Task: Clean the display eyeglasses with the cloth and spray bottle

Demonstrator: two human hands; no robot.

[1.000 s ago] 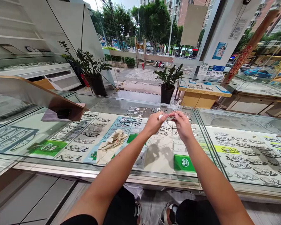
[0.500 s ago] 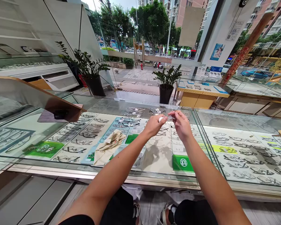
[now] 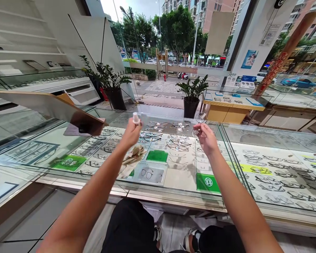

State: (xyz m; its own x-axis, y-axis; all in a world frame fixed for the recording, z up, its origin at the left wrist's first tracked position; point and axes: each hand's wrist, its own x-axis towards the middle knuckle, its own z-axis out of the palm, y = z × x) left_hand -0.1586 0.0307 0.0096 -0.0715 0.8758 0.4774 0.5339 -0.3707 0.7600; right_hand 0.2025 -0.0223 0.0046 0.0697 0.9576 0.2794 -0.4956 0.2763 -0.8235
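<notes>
My left hand (image 3: 131, 135) is closed round a small white bottle with a nozzle-like top (image 3: 135, 118), held upright above the glass counter (image 3: 177, 194). Between the fingertips of my right hand (image 3: 207, 140) is a pair of thin-rimmed round eyeglasses (image 3: 197, 132), one lens above the fingers and the other below. A crumpled beige cloth (image 3: 133, 156) lies on the counter under my left forearm, which partly covers it. The two hands are well apart, both over the far half of the counter.
Rows of eyeglass frames (image 3: 177, 144) lie under the glass, with green cards (image 3: 208, 182) among them. A brown-edged board or mirror (image 3: 92, 123) juts in from the left. Two potted plants (image 3: 191, 105) stand beyond the counter, before the window.
My left hand has moved left with the white bottle, away from my right hand, and now holds the bottle upright. My right hand still holds the eyeglasses in nearly the same place.
</notes>
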